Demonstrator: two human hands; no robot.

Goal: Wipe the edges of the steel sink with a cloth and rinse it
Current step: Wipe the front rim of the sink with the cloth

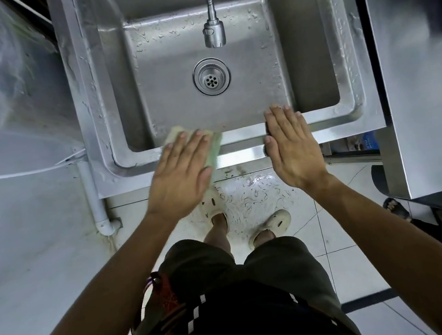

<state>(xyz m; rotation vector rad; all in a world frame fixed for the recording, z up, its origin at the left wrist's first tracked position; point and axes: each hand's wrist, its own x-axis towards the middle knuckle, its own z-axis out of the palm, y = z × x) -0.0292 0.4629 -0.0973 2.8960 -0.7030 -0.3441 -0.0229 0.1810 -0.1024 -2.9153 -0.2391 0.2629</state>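
Hands flat on the near edge of the steel sink.
Left hand presses a pale green cloth onto the front rim with straight fingers; right hand lies open beside it, fingertips over the lip. Faucet head hangs above the drain; droplets dot the basin.

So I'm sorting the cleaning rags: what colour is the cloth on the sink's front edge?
Pale green, seen in the head view: the cloth.
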